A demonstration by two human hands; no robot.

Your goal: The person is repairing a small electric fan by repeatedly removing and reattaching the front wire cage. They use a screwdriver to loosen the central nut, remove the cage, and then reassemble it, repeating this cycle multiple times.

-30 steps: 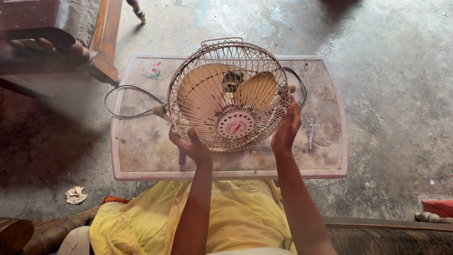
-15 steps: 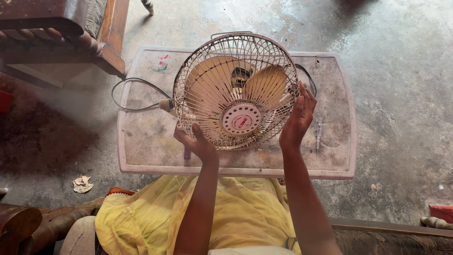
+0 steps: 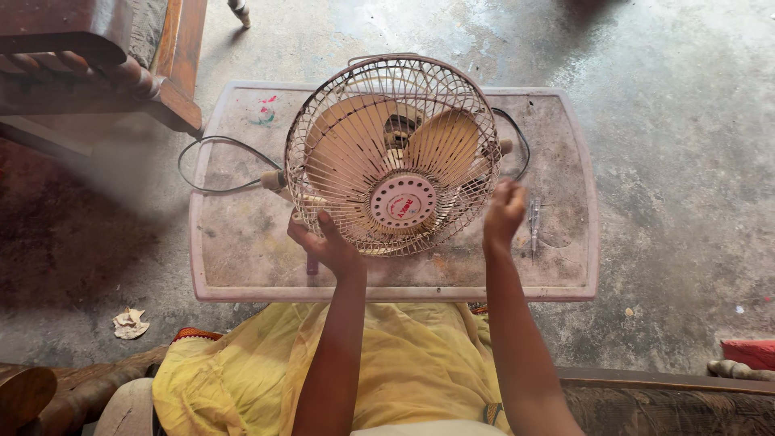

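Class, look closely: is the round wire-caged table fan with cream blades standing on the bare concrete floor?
No: the round wire-caged table fan rests on the worn pale plastic table, steadied at its cage by the left hand.

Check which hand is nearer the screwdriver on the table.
Right. The right hand is at the fan's right edge, just left of the screwdriver lying on the table. The left hand holds the fan cage's lower left, across the fan from it.

Wooden chair (image 3: 97, 64) at 10 o'clock, crumpled paper (image 3: 129, 323) on floor at 8, red object (image 3: 749, 354) at 4, screwdriver (image 3: 533, 226) on table (image 3: 242, 250).
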